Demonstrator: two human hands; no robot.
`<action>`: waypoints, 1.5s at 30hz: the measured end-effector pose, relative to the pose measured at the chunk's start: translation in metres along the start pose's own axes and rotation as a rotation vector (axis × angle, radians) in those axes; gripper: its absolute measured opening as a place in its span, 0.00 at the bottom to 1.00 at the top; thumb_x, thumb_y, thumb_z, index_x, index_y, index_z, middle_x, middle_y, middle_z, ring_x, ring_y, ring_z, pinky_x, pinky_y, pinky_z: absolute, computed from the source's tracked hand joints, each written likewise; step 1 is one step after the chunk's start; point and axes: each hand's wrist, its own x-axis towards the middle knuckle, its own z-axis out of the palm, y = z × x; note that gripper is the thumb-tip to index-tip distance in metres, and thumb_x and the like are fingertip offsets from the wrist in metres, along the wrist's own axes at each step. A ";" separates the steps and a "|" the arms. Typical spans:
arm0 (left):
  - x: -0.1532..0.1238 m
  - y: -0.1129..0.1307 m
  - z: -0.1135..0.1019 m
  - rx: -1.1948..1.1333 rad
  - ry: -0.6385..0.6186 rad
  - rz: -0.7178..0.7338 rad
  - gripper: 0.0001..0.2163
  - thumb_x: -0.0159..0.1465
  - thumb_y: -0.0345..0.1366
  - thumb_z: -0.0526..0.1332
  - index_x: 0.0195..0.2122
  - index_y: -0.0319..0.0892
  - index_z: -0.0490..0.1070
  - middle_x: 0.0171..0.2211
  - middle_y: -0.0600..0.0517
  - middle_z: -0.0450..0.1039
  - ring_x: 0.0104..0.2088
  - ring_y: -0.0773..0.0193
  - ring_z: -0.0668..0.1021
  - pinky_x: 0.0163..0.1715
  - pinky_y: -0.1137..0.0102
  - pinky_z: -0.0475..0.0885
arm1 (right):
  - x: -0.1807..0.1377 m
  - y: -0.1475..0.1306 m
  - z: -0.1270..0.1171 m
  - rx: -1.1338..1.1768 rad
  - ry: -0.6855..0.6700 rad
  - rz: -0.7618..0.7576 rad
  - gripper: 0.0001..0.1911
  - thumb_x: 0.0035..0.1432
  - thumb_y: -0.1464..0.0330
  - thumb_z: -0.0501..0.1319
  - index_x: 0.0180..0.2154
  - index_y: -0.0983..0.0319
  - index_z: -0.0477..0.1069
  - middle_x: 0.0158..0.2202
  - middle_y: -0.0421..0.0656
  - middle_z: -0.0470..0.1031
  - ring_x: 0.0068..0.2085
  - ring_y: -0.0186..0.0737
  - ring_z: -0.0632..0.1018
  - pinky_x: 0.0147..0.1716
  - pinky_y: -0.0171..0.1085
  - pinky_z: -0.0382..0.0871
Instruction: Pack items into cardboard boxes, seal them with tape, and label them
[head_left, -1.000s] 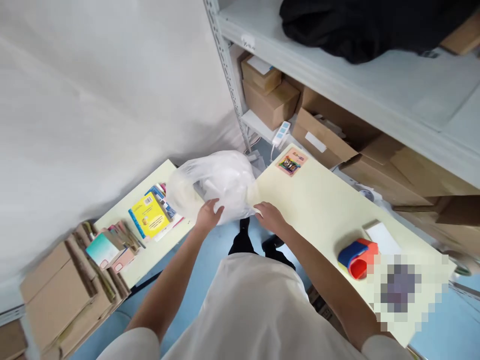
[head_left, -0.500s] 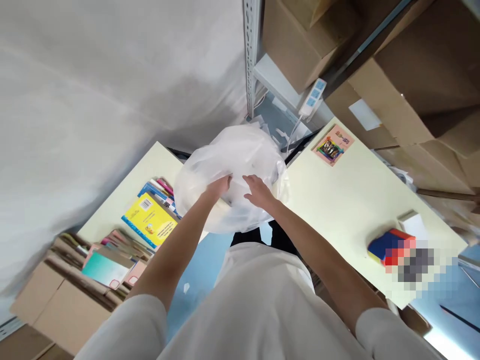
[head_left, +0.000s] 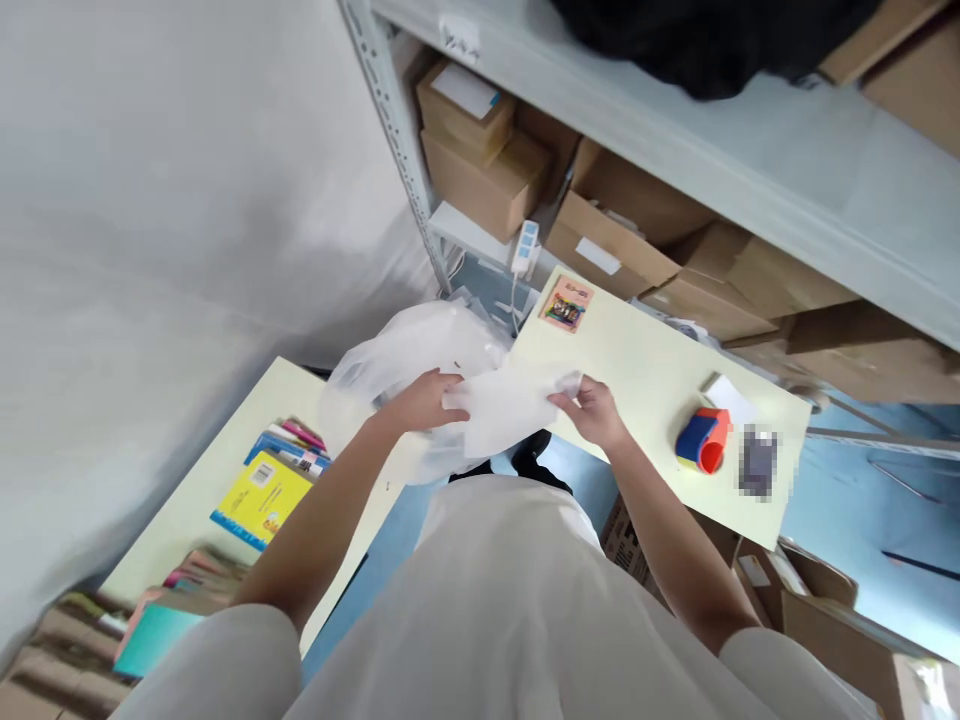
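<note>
A white, thin, flexible sheet [head_left: 504,410] is stretched between my hands in front of my waist; whether it is paper or plastic I cannot tell. My left hand [head_left: 421,402] grips its left edge between thumb and fingers. At the opposite end, my right hand [head_left: 594,410] pinches a crumpled corner. Behind and below my left hand lies a large translucent white plastic bag [head_left: 420,340], bulging and wide, with its contents hardly visible.
Books [head_left: 266,490] lie on the left table [head_left: 225,430], beside cardboard boxes. On the right table [head_left: 622,370] are a pink booklet [head_left: 566,304], a red and blue holder [head_left: 703,440] and a blurred dark item. A metal shelf [head_left: 675,110] with cartons and a power strip [head_left: 526,246] stand behind.
My hands, earlier over the plastic bag, have come apart and now hold the white sheet. My right hand has moved right. The view has shifted, showing more of the shelf.
</note>
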 end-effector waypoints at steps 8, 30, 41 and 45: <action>0.045 0.088 0.013 -0.415 -0.074 -0.089 0.10 0.53 0.42 0.61 0.33 0.42 0.72 0.29 0.55 0.74 0.30 0.63 0.76 0.31 0.71 0.69 | -0.056 0.018 -0.116 0.096 0.500 0.198 0.14 0.48 0.57 0.66 0.29 0.61 0.69 0.22 0.36 0.70 0.24 0.33 0.70 0.23 0.33 0.67; 0.182 0.115 0.125 0.664 -0.028 -0.005 0.35 0.55 0.36 0.65 0.62 0.40 0.53 0.53 0.38 0.68 0.52 0.48 0.72 0.52 0.57 0.62 | -0.171 0.194 -0.142 0.114 0.574 0.849 0.21 0.48 0.62 0.58 0.43 0.59 0.56 0.29 0.40 0.73 0.29 0.43 0.78 0.30 0.42 0.72; 0.180 0.123 0.201 0.789 0.151 0.008 0.33 0.65 0.41 0.54 0.67 0.36 0.43 0.68 0.34 0.38 0.68 0.47 0.45 0.62 0.49 0.42 | -0.188 0.207 -0.121 -0.554 0.392 0.357 0.24 0.57 0.70 0.52 0.56 0.64 0.58 0.59 0.60 0.58 0.61 0.55 0.61 0.55 0.57 0.59; 0.160 0.111 0.213 0.782 -0.062 0.096 0.36 0.63 0.49 0.55 0.67 0.37 0.45 0.68 0.35 0.35 0.67 0.43 0.41 0.62 0.47 0.43 | -0.165 0.212 -0.120 -0.578 0.213 0.336 0.26 0.57 0.73 0.52 0.58 0.63 0.58 0.64 0.56 0.54 0.64 0.55 0.56 0.57 0.57 0.56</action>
